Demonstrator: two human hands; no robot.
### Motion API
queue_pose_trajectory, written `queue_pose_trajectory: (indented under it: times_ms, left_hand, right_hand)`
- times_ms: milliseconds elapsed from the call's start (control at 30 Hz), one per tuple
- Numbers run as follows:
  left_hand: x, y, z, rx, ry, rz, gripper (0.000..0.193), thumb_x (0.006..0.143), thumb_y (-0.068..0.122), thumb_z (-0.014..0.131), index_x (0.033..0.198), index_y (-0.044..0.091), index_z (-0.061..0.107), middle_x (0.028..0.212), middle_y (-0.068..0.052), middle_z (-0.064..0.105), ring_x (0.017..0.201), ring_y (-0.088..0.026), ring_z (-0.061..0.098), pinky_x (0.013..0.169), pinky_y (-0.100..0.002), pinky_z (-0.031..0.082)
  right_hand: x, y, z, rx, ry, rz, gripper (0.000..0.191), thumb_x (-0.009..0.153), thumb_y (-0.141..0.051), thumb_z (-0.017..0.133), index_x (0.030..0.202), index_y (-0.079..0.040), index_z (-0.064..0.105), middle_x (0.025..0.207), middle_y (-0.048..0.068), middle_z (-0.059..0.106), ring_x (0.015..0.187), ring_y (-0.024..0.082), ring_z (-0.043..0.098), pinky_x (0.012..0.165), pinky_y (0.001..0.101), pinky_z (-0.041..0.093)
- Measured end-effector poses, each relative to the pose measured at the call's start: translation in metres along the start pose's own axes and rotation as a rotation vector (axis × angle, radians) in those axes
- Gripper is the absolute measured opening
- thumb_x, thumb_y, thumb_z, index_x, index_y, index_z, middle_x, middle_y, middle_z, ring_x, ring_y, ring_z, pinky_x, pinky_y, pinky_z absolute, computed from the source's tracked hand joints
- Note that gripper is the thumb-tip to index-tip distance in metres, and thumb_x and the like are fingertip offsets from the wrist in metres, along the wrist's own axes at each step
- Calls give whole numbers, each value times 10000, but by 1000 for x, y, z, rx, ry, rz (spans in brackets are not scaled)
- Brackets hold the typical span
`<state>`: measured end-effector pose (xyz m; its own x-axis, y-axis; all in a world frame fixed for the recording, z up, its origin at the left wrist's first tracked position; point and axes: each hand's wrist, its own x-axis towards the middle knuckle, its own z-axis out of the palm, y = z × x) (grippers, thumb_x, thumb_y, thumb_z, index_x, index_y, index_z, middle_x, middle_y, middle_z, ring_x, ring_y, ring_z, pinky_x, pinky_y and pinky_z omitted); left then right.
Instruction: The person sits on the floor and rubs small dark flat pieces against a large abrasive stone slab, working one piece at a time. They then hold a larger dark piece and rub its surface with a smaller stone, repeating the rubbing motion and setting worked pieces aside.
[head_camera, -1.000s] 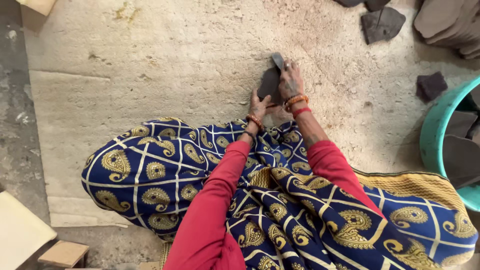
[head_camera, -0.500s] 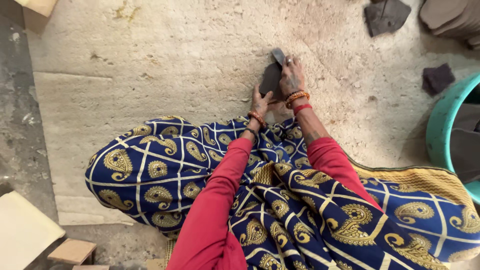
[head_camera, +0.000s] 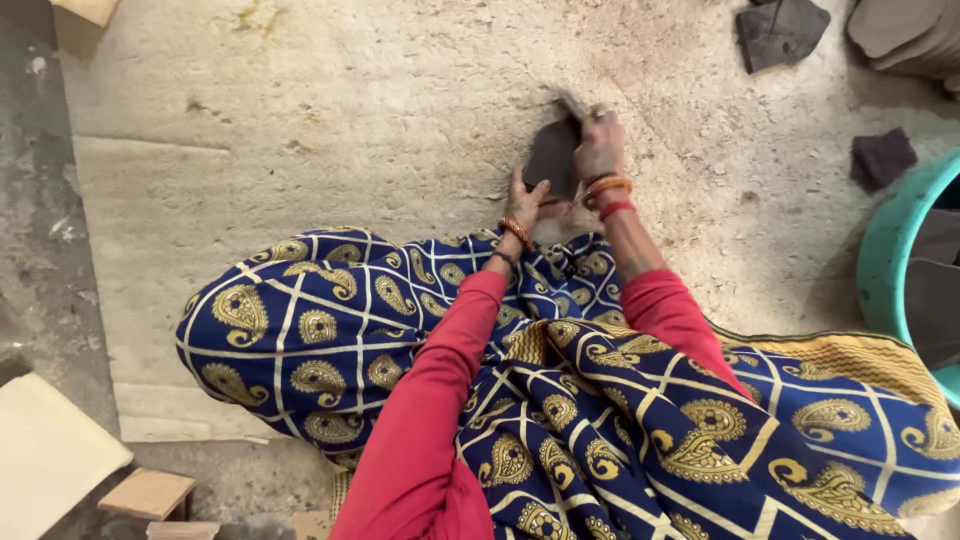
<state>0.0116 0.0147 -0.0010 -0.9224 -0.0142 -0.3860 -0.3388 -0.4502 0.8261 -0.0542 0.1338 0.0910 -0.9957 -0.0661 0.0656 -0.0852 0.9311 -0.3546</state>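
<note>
1. Gripping the dark flat piece (head_camera: 553, 158) on the sandy floor (head_camera: 300, 130), the left hand (head_camera: 524, 197) steadies its lower edge.
2. The right hand (head_camera: 598, 145) closes on a small tool (head_camera: 572, 104) (partly hidden); short, controlled strokes seem best.

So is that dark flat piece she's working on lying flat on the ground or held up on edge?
Held up on edge. The dark flat piece stands on the sandy floor, left hand bracing its base, right hand gripping its top.

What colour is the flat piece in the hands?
Dark grey piece, almost black; the head view shows it.
</note>
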Motion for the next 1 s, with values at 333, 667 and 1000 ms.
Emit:
queue_pose_trajectory:
  times_ms: [333,667,1000]
  left_hand:
    - [-4,-3,3,-231,-8,-131,772,967,18,627,1598,125,196,1379,-229,463,941,-342,675,647,-465,692]
    - [-2,0,-3,-246,-79,-108,728,959,10,621,1548,158,220,1394,-156,483,1020,-329,681,646,-465,697]
    - [-3,1,-3,-219,-52,-102,740,960,21,626,1565,101,208,1338,-191,547,955,-343,715,620,-445,692]
  right_hand:
    - [-52,71,-5,649,149,414,315,984,-83,675,1292,-23,662,1029,140,721,857,189,675,765,351,555]
    - [-44,60,-15,156,61,394,235,983,-125,637,1210,-67,656,1239,119,639,1034,276,655,848,419,601]
    - [-50,57,12,-14,127,128,515,902,54,600,1412,0,550,1271,215,574,1123,345,606,954,422,559]
